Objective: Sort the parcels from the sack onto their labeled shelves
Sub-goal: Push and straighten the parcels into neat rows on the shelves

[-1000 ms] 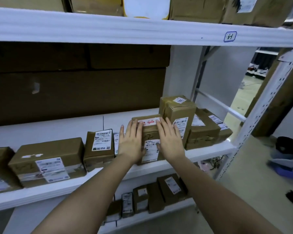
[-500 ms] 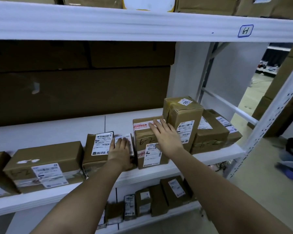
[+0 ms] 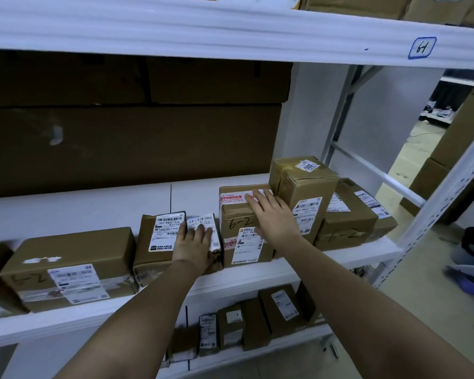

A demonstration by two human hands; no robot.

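Parcel marked 6-Z: stands at the shelf front edge, right hand flat on top, fingers straight.
Small parcel: left hand rests on it, fingers relaxed.
Risk: a careless push likely tips either off the front edge.
Obstacles: tall box touching right, labelled box left, tightly packed.

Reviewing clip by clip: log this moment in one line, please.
left hand flat on small labelled parcel | right hand flat on 6-2 box | middle shelf
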